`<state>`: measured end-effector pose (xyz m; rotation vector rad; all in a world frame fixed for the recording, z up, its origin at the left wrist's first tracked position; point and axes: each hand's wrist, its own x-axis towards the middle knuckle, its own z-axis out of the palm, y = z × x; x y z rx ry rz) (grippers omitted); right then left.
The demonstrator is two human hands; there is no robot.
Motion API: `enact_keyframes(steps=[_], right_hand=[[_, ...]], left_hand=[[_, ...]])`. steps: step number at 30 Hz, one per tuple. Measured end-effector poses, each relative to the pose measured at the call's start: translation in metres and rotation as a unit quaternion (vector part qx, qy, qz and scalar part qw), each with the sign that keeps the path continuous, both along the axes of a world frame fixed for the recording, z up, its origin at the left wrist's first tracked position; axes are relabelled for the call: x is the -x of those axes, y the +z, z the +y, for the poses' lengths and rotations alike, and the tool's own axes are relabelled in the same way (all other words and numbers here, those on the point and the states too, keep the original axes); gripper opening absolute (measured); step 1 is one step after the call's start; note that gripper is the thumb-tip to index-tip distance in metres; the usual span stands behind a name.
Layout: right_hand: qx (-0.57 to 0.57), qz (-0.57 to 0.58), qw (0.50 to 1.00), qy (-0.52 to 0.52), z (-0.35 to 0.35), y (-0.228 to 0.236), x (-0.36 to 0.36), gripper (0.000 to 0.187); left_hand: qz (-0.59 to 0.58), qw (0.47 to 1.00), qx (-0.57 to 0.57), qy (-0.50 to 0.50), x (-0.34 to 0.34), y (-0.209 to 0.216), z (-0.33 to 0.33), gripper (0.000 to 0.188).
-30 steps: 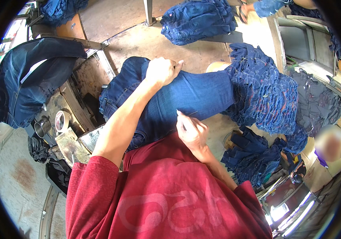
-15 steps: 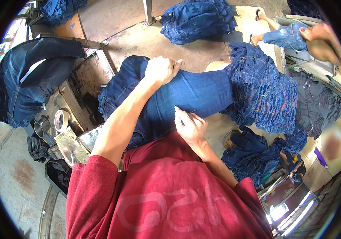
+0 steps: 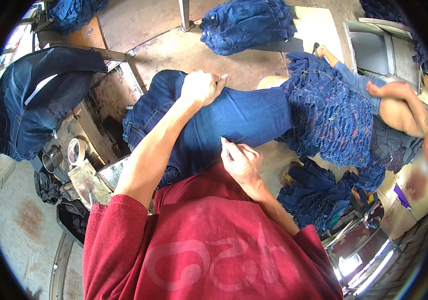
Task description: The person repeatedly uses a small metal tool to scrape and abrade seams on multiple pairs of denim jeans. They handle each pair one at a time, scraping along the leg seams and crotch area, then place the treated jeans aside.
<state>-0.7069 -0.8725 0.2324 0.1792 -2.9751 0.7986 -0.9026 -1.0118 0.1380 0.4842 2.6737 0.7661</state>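
Across my lap lies a pair of dark blue jeans [image 3: 244, 112], one leg stretched out to the right. My left hand [image 3: 201, 89] is closed at the far edge of that leg, fingers curled over the denim and thumb sticking out. On the near side, my right hand [image 3: 242, 162] is pinched shut just over the cloth. What its fingertips hold, if anything, is too small to make out. A short thin dark line, perhaps a thread, shows on the denim close to them.
Stacked blue denim with frayed edges [image 3: 326, 115] stands at the right, with more denim [image 3: 316, 192] below it. A denim pile [image 3: 246, 25] lies on the far floor. Dark jeans [image 3: 44, 100] hang at left above a tape roll [image 3: 77, 151]. A person [image 3: 401, 107] is at far right.
The person at the right has moved nearer, behind the frayed stack, an arm now reaching down. My right hand has shifted very slightly right; my left hand stays put.
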Motion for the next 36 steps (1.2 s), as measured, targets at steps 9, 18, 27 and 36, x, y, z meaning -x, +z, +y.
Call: enact_keyframes(steps=[9, 18, 27, 36], right_hand=[[0.007, 0.018, 1.0, -0.023, -0.006, -0.001, 0.001, 0.009], [0.042, -0.024, 0.999, -0.026, 0.0, 0.007, 0.003, 0.017], [0.077, -0.046, 0.991, -0.097, 0.016, 0.008, 0.015, 0.025], [-0.017, -0.001, 1.0, 0.02, 0.033, -0.017, 0.019, 0.019]], left_hand=[[-0.024, 0.999, 0.023, -0.007, 0.002, 0.001, 0.0, 0.058], [0.005, 1.0, 0.001, 0.008, -0.001, -0.004, -0.001, 0.058], [0.129, 0.987, -0.091, 0.028, -0.053, 0.072, -0.042, 0.023], [0.146, 0.987, -0.06, 0.021, -0.187, 0.082, -0.082, 0.015]])
